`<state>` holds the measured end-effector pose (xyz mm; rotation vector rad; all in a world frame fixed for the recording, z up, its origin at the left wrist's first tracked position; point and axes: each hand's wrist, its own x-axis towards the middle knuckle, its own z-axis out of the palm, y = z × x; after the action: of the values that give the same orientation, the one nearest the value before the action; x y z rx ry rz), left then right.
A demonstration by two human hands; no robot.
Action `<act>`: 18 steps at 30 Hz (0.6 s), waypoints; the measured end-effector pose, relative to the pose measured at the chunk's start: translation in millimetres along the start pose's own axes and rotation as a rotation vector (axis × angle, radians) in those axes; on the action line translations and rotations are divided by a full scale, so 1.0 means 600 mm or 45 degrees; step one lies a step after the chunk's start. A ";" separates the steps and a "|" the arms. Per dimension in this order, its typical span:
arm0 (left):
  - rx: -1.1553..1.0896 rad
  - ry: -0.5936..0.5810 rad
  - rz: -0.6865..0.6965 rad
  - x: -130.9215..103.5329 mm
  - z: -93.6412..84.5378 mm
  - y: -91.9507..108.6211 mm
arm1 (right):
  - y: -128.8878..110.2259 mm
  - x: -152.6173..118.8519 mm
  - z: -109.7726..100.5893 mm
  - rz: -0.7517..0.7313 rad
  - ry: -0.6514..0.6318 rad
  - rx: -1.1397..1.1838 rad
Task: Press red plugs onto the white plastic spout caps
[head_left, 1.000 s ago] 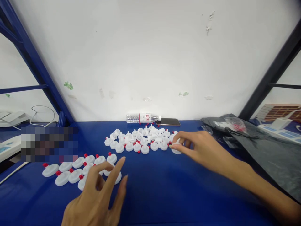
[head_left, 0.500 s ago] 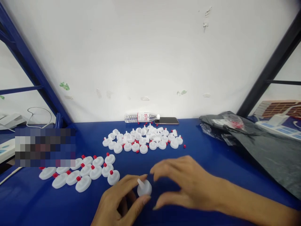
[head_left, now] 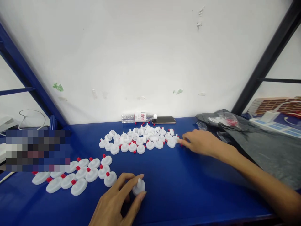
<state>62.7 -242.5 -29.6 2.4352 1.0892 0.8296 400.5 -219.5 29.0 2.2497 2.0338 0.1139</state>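
Note:
Between the thumb and forefinger of my left hand (head_left: 119, 199) is a white plastic spout lid (head_left: 138, 187), its bare nozzle pointing up. My right hand (head_left: 196, 142) is stretched out to the right end of the pile of lids, fingers bent and together over a small red cap (head_left: 181, 145), which they partly hide. Beside those fingertips lies a white lid (head_left: 171, 142) of the pile. To the left of my left hand, several white lids with red caps on their nozzles (head_left: 91, 174) stand in loose rows.
Loose white lids and red caps form a pile (head_left: 134, 138) mid-table. Behind it lie a clear water bottle (head_left: 139, 117) and a phone (head_left: 164, 120) near the wall. A dark plastic bag (head_left: 256, 147) covers the right side. Blue posts (head_left: 35, 81) rise at the left.
My right hand has moved away from the lid, forward to the loose red cap at the pile's right end. My left hand still has the lid. The view has shifted slightly.

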 end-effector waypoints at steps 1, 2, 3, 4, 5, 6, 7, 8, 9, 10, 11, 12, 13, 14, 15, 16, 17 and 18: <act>0.000 0.000 -0.002 0.000 -0.001 -0.001 | -0.008 -0.001 0.004 -0.025 -0.018 -0.010; 0.002 -0.003 -0.005 0.000 -0.001 -0.001 | -0.014 -0.002 0.006 -0.048 -0.028 -0.020; 0.003 -0.007 -0.009 0.000 -0.002 -0.001 | -0.020 -0.005 0.007 -0.068 -0.032 -0.029; 0.002 -0.010 -0.010 -0.001 -0.003 0.000 | -0.024 -0.007 0.007 -0.083 -0.032 -0.036; 0.001 -0.012 -0.013 -0.002 -0.004 0.000 | -0.028 -0.010 0.004 -0.094 -0.028 -0.040; -0.001 -0.012 -0.011 -0.004 -0.005 0.001 | -0.030 -0.013 0.000 -0.101 -0.022 -0.040; -0.002 -0.007 -0.011 -0.005 -0.005 0.001 | -0.032 -0.016 -0.007 -0.103 -0.013 -0.043; -0.003 0.001 -0.014 -0.005 -0.004 0.001 | -0.034 -0.020 -0.014 -0.110 0.005 -0.030; -0.003 0.009 -0.009 -0.006 -0.004 0.001 | -0.037 -0.024 -0.023 -0.129 0.032 0.016; 0.000 0.017 -0.008 -0.007 -0.003 0.000 | -0.042 -0.029 -0.032 -0.164 0.067 0.107; 0.003 0.027 -0.004 -0.007 -0.001 -0.001 | -0.049 -0.035 -0.040 -0.219 0.108 0.247; 0.007 0.041 0.003 -0.009 0.001 -0.002 | -0.058 -0.042 -0.046 -0.294 0.150 0.422; 0.010 0.053 0.008 -0.010 0.003 -0.004 | -0.069 -0.049 -0.050 -0.380 0.188 0.611; 0.013 0.062 0.014 -0.011 0.005 -0.006 | -0.081 -0.056 -0.052 -0.464 0.216 0.790; 0.014 0.071 0.020 -0.013 0.006 -0.008 | -0.095 -0.064 -0.051 -0.536 0.228 0.931; 0.015 0.075 0.025 -0.014 0.008 -0.010 | -0.109 -0.071 -0.047 -0.599 0.226 1.039; 0.017 0.074 0.032 -0.016 0.009 -0.011 | -0.123 -0.078 -0.042 -0.649 0.213 1.119; 0.020 0.069 0.037 -0.017 0.010 -0.011 | -0.135 -0.084 -0.036 -0.687 0.192 1.181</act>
<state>57.5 -246.3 -41.2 2.4605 1.0858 0.9049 312.7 -260.8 40.6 1.9332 3.1367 -0.8959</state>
